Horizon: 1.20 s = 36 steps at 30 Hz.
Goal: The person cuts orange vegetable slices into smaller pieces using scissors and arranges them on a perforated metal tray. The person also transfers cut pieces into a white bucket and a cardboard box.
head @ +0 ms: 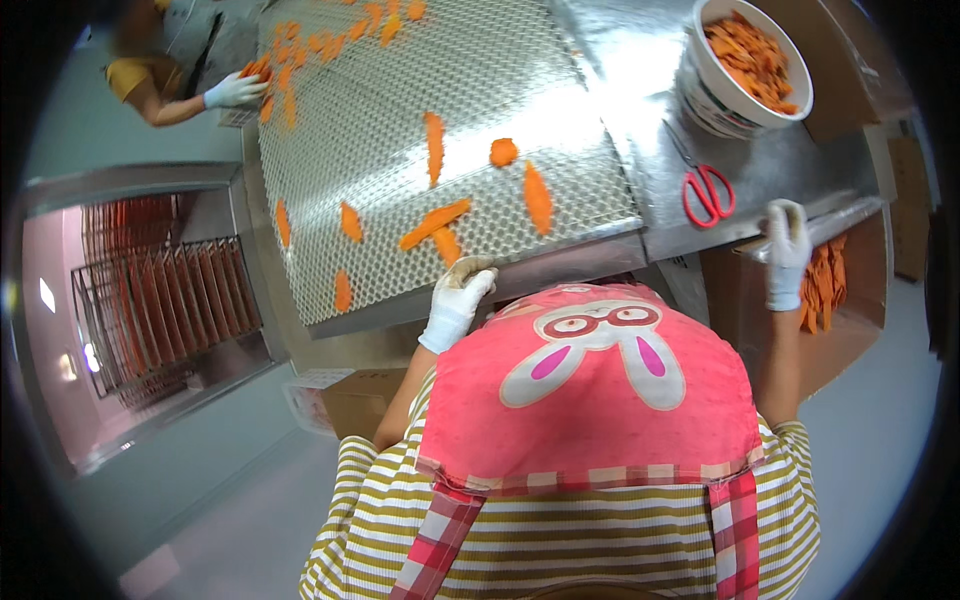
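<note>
My left hand point(459, 296), in a white glove with soiled fingertips, is at the front edge of a metal mesh tray point(360, 157). Its curled fingers are close to the end of an orange strip point(447, 246); whether they grip anything is unclear. Another orange strip point(435, 223) lies across that one. Off to the right, my gloved right hand point(787, 244) is at the clear plastic liner point(847, 217) of an open cardboard box point(855, 352). The glove hides whether it pinches the plastic. Orange strips point(825, 281) are visible inside this box.
Red-handled scissors point(707, 196) lie on the metal table point(652, 180), below a white bucket point(724, 112) full of orange pieces. A co-worker's gloved hand point(236, 91) holds orange slices at the tray's far left. Beyond an opening at left stands a rack point(172, 300) of trays.
</note>
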Each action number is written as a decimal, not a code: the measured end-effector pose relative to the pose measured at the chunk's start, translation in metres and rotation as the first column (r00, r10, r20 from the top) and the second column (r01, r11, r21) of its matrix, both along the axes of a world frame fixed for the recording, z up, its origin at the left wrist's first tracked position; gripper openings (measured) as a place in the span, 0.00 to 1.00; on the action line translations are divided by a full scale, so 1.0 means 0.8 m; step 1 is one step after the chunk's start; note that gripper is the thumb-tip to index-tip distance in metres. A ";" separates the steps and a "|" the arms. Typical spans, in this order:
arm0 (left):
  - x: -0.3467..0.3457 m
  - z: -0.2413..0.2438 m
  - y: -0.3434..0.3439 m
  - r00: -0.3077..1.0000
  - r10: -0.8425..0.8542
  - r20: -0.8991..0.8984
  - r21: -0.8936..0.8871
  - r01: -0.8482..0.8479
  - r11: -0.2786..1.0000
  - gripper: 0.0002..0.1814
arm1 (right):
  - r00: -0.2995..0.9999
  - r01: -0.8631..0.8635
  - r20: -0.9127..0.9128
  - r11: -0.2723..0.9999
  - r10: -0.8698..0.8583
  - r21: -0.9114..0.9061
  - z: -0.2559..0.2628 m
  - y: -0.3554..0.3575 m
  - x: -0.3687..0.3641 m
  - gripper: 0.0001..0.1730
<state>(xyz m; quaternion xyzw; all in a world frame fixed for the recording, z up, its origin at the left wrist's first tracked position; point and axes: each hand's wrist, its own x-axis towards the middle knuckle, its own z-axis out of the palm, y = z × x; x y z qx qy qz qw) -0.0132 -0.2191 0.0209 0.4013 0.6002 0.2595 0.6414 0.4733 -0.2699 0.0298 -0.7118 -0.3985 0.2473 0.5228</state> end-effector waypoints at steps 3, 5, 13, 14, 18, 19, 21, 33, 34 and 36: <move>-0.063 -0.003 -0.004 0.996 0.080 0.036 0.062 -0.082 0.995 0.19 | 0.930 -0.335 0.119 0.934 0.349 -0.122 -0.001 0.053 -0.130 0.07; -0.112 0.003 -0.005 0.991 0.129 0.017 0.084 -0.130 0.988 0.18 | 0.823 -0.482 0.247 0.859 0.512 -0.175 -0.006 0.076 -0.224 0.11; -0.347 -0.010 0.013 0.915 0.399 -0.064 0.246 -0.373 0.894 0.14 | 0.350 -0.730 0.598 0.610 0.721 -0.309 -0.044 0.141 -0.482 0.31; -0.385 -0.024 0.024 0.914 0.385 -0.127 0.297 -0.335 0.894 0.14 | 0.344 -0.709 0.617 0.626 0.708 -0.324 -0.055 0.141 -0.496 0.31; -0.487 -0.072 0.093 0.831 0.473 -0.291 0.517 -0.280 0.809 0.17 | 0.327 -0.649 0.662 0.669 0.675 -0.361 -0.085 0.137 -0.509 0.33; -0.499 -0.070 0.117 0.823 0.468 -0.321 0.591 -0.212 0.778 0.18 | 0.329 -0.641 0.667 0.676 0.669 -0.362 -0.088 0.136 -0.509 0.33; -0.514 -0.068 0.176 0.766 0.430 -0.478 0.578 -0.094 0.811 0.18 | 0.338 -0.625 0.650 0.678 0.681 -0.386 -0.088 0.135 -0.505 0.33; -0.506 -0.064 0.351 0.201 0.037 -0.979 0.089 0.256 0.962 0.24 | 0.318 -0.581 0.659 0.689 0.682 -0.433 -0.086 0.137 -0.516 0.33; -0.512 -0.076 0.356 0.171 0.019 -0.985 0.068 0.282 0.957 0.24 | 0.329 -0.576 0.656 0.695 0.679 -0.430 -0.085 0.135 -0.516 0.32; -0.528 -0.091 0.349 0.294 0.175 -0.940 0.268 0.314 0.911 0.19 | 0.340 -0.592 0.657 0.696 0.673 -0.406 -0.082 0.137 -0.519 0.31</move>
